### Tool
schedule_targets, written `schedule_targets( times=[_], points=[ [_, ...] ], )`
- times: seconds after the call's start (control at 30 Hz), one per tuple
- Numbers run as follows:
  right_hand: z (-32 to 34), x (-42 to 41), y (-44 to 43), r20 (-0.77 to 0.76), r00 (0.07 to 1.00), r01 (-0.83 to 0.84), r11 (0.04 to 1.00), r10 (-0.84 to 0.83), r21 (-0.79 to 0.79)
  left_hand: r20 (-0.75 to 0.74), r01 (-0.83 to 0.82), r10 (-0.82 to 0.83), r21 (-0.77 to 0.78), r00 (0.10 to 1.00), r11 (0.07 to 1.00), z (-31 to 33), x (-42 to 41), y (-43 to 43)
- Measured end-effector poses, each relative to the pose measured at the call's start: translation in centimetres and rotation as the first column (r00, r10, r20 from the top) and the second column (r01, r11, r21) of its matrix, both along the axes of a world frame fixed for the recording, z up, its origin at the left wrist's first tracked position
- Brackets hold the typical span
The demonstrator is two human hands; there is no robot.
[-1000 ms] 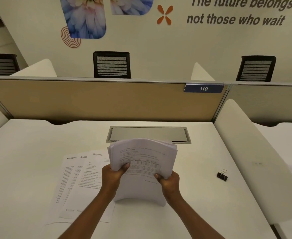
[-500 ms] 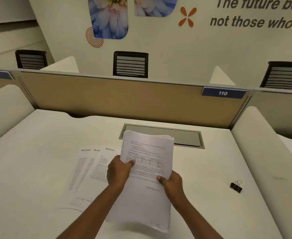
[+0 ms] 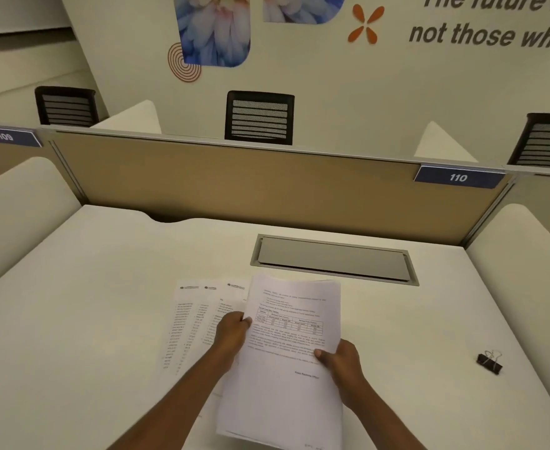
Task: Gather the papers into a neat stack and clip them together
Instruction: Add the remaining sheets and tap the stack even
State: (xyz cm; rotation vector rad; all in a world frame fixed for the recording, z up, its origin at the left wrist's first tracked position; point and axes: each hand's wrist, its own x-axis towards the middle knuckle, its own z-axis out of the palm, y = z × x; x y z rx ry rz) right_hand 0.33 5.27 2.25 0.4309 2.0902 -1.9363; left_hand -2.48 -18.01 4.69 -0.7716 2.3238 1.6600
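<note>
Head view: a person's two bare forearms reach over a white desk [image 3: 105,287].
Landmark: a grey hatch [image 3: 332,259], a long rectangle set flush in the desk top.
Container: the hatch has a metal frame and its flat lid is down, so what is inside is hidden.
Stack of papers [image 3: 293,352]: it is held just on the near side of the hatch. The white printed sheets have a small table on the top page, and the far edges are not fully even.
Left hand [image 3: 233,332]: it grips the left edge of the stack, with the fingers curled around it.
Right hand [image 3: 340,360]: it holds the right edge, with the thumb pressed on the top page and the other fingers under the paper.
Loose sheets [image 3: 189,319]: three printed pages lie flat and fanned on the desk, on the near-left side of the hatch. The stack partly covers them.
Binder clip [image 3: 489,362]: it is small and black with thin wire handles. It lies on the desk on the near-right side of the hatch, well apart from the stack.
Materials: the desk top is smooth and matt. Behind the hatch stands a tan partition [image 3: 234,183] with a metal rail on top.
</note>
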Motion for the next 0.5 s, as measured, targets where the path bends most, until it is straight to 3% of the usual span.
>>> schedule_targets(
  times=[0.17, 0.37, 0.5],
  points=[
    [-1.3, -0.5, -0.7, 0.054, 0.997, 0.061, 0.998, -0.063, 0.027, 0.115, 0.242, -0.221, -0.216, 0.968, 0.946, -1.9, -2.0, -1.5],
    [-2.1, -1.1, -0.8, 0.106, 0.992, 0.074, 0.997, -0.071, -0.025, 0.138, 0.367, -0.341, -0.384, 0.930, 0.847, -3.4, -3.5, -2.0],
    [-2.3, -1.9, -1.3, 0.131, 0.987, 0.099, 0.994, -0.093, -0.038, 0.184, 0.467, -0.440, -0.521, 0.879, 0.715, -4.4, -4.3, -2.7]
  ],
)
